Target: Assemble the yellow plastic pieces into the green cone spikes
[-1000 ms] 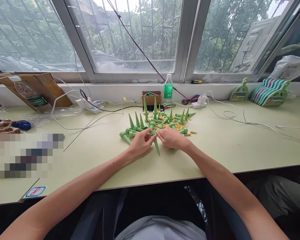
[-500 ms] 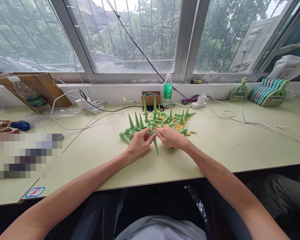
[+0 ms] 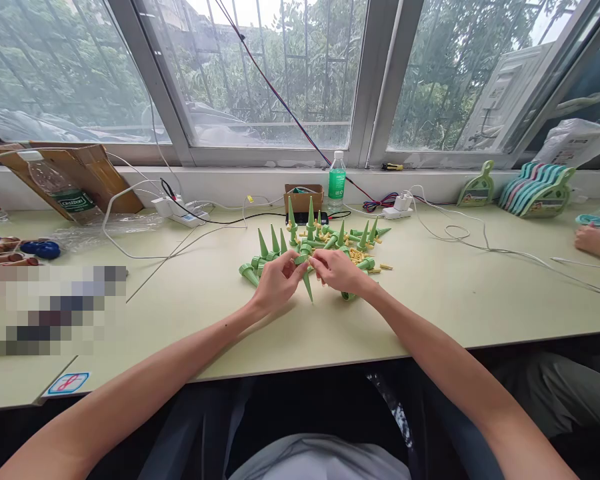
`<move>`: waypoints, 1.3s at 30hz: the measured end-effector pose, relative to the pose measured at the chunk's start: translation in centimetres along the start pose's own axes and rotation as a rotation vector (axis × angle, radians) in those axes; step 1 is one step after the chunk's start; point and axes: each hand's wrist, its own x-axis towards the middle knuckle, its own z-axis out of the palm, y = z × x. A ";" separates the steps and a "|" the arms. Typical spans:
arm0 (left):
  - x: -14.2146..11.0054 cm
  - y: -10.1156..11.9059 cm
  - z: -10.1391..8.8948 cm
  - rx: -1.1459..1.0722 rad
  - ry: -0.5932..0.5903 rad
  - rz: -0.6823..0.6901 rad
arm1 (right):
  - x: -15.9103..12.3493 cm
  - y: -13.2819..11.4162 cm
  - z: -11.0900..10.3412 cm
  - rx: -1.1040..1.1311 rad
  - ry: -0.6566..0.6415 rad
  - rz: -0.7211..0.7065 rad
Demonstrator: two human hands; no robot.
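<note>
My left hand (image 3: 276, 283) is closed around the capped end of a green plastic plant-watering spike (image 3: 308, 288), whose tip points down toward me. Against that same end, the thumb and fingertips of my right hand (image 3: 341, 272) are pinched together; whatever small piece lies between them is too hidden to make out. Behind both hands spreads a pile of more green spikes (image 3: 291, 223), some upright on their caps and some lying down. Small yellow pieces (image 3: 386, 267) are scattered among them. A green cap end (image 3: 349, 295) shows just below my right hand.
A green-labelled bottle (image 3: 337, 180) and a small cardboard box (image 3: 304, 198) stand behind the pile. White cables (image 3: 460, 233) cross the table (image 3: 430, 293). Small dustpans (image 3: 535, 190) stand back right, near another person's hand (image 3: 597, 241). Wooden-handled items (image 3: 5, 257) lie left.
The held spike has risen slightly and its tip has shifted a little left. My hands stay together at its capped end. The other person's hand at right has come further into view.
</note>
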 end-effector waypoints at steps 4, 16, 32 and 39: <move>0.1 0.1 0.0 -0.063 0.013 -0.027 | 0.0 -0.1 0.0 0.106 -0.005 0.003; 0.0 0.2 0.1 -0.115 0.008 -0.014 | -0.1 -0.6 -0.3 0.072 0.051 -0.034; 0.1 0.2 0.1 -0.232 0.006 -0.035 | 0.1 -0.4 0.2 0.109 0.142 -0.032; 0.1 0.4 0.1 -0.256 0.009 -0.056 | 0.1 -0.3 0.3 0.047 0.141 -0.017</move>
